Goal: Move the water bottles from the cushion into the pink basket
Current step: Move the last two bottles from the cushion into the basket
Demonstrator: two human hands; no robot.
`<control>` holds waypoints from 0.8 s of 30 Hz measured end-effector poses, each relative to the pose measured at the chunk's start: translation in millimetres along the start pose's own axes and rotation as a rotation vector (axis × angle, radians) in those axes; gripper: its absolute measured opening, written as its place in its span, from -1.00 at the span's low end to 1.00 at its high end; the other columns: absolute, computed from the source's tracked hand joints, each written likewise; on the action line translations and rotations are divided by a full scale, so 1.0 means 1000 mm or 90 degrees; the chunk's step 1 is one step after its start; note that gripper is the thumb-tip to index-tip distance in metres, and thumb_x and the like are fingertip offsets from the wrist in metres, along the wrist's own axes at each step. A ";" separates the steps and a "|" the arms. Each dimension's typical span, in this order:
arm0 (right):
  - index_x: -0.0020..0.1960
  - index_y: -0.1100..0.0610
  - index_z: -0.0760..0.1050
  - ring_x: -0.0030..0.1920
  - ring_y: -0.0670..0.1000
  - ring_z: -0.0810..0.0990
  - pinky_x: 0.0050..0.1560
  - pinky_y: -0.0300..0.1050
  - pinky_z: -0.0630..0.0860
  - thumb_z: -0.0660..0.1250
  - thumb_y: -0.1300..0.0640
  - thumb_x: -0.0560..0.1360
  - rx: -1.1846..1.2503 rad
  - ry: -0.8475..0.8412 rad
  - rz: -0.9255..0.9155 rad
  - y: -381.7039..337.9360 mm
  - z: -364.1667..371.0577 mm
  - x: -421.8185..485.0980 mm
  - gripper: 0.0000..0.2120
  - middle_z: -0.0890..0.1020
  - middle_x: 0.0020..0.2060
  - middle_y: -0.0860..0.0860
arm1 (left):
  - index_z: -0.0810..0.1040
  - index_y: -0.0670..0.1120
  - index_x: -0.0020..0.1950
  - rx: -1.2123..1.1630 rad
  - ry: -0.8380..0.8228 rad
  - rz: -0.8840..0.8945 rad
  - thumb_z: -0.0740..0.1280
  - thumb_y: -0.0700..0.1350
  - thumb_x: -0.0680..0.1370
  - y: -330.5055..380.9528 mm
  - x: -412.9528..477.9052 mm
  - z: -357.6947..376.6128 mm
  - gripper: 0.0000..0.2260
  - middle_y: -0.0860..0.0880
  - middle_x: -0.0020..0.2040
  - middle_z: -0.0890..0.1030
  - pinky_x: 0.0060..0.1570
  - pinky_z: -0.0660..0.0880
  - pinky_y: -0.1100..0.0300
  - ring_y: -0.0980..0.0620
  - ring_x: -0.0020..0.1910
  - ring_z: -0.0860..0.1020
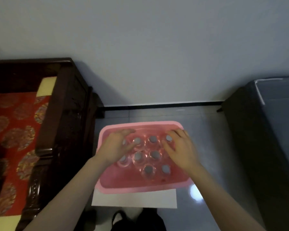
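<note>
Water bottles (151, 170), clear plastic with grey caps, stand upright and packed close together inside the pink basket (141, 188), seen from above so mostly caps show. This shallow, rounded-corner basket sits on the tiled floor (212, 147) over a white sheet (133, 200). Each hand hovers over the bottle tops with fingers spread: left hand (114, 148) on the left side, right hand (181, 150) on the right. A red patterned cushion (12, 130) lies on a dark wooden seat (63, 130) nearby

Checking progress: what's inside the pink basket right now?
Upright clear water bottles, nine grey caps visible. The left hand and right hand cover part of the pink basket, so more may be hidden.
</note>
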State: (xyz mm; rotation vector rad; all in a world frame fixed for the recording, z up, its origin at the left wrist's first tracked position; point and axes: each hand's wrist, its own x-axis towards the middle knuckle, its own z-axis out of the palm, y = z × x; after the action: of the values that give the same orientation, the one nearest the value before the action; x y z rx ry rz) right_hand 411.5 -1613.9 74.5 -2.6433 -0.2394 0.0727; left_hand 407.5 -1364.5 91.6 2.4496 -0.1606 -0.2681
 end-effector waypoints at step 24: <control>0.47 -0.14 0.23 0.52 0.01 0.08 0.51 0.19 0.01 0.09 -0.25 0.54 0.141 -0.016 -0.479 -0.533 0.090 -0.129 -0.48 0.22 0.51 -0.07 | 0.20 0.07 0.51 0.014 0.675 -0.271 0.22 0.11 0.58 -0.183 -0.483 -0.298 -0.48 0.06 0.51 0.25 0.37 0.18 0.14 0.10 0.49 0.16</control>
State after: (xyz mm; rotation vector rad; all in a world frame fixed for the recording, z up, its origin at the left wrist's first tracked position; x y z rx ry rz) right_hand 193.0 -1132.8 246.6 -2.1772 -1.1353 -0.1104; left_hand 16.3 -954.6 276.1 2.2944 0.8084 0.8534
